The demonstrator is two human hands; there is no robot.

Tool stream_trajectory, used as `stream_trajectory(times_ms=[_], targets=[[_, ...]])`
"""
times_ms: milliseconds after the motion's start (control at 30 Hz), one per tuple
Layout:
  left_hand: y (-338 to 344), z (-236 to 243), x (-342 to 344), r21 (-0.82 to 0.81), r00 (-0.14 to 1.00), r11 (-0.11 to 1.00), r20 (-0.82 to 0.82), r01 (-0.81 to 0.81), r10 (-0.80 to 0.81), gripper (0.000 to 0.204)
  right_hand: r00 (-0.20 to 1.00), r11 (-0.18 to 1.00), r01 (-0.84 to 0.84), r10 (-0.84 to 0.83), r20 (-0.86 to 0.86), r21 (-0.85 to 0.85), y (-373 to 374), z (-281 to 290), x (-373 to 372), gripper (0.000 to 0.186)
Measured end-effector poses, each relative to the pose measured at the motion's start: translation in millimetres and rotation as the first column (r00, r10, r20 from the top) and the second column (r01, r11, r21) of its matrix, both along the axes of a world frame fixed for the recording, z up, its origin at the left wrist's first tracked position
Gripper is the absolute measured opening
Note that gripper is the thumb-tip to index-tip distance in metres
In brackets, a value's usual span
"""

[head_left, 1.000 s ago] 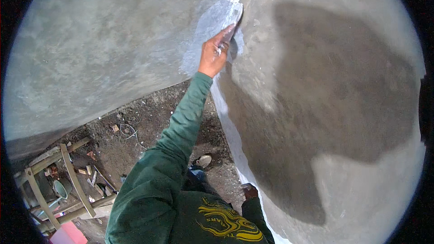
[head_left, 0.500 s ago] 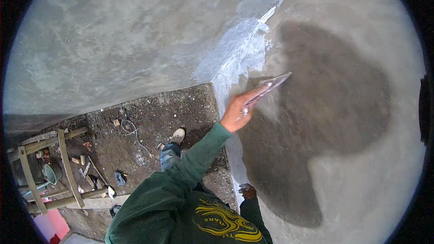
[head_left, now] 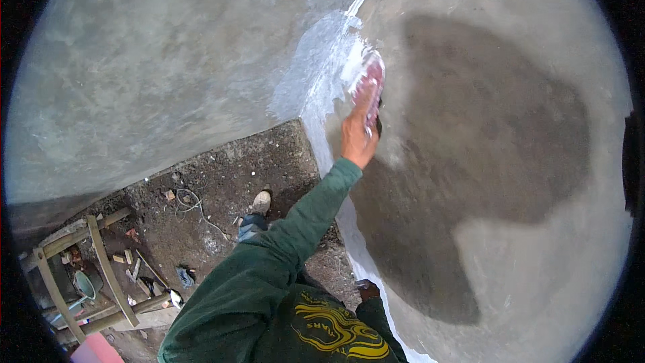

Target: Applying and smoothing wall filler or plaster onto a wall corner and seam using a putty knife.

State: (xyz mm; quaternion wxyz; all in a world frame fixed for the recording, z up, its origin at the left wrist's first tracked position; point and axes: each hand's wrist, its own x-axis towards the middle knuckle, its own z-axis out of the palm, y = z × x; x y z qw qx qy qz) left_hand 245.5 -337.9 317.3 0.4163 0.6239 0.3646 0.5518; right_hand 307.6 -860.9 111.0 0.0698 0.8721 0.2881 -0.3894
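**Where the white paste (head_left: pixel 339 70) thins toward bare wall, a steady scraper (head_left: pixel 373 84) counts**

While its tip sits at the right-hand edge of the white patch, the scraper, pinkish and smeared with white, slants up along the right wall (head_left: pixel 537 262), just beside the corner. The left hand (head_left: pixel 359 138) holds it with fingers closed around the tool, one finger stretched along it toward the blade.

Good work here probably calls for light, even pressure and a low blade angle, so that the ragged rim feathers out without a ridge. Long strokes along the corner should serve better than short dabs, and a clean edge would leave fewer streaks.

Lower down, the right hand (head_left: pixel 367 290) is near the pale strip (head_left: pixel 347 225) along the wall's edge; whether its fingers grip anything, I cannot tell.

Part of the patch spreads over the left wall (head_left: pixel 168 67). Below, the dirt floor (head_left: pixel 275 161) bears a shoe (head_left: pixel 262 202), tangled wire (head_left: pixel 191 203) and a wooden frame (head_left: pixel 109 265), with a greenish bucket (head_left: pixel 85 285) showing between its bars.
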Motion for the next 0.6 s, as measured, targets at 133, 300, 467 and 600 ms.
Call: stream_trajectory(times_ms=[133, 300, 467, 600], targets=[[-45.7, 14.0, -35.3, 0.085, 0.979, 0.976, -0.041, 0.200, -0.197, 0.072, 0.973, 0.997, -0.066, 0.055, -0.225, -0.039, -9.6, -3.9, 11.5, 0.030], [-49.3, -13.6, -59.2, -0.102, 0.979, 0.975, 0.073, 0.196, -0.189, 0.064, 0.988, 0.985, 0.047, -0.023, -0.150, 0.164, -21.5, -26.5, 45.5, 0.021], [56.3, -94.9, -62.1, -0.477, 0.967, 0.871, 0.256, 0.117, 0.010, 0.030, 0.902, 0.859, 0.386, -0.275, -0.333, 0.337, 49.3, 11.4, 23.9, 0.019], [101.8, -89.1, -35.7, -0.477, 0.983, 0.859, 0.068, 0.184, -0.173, 0.034, 0.948, 0.879, 0.293, -0.214, -0.237, 0.376, 16.6, 8.3, 13.3, 0.020]])
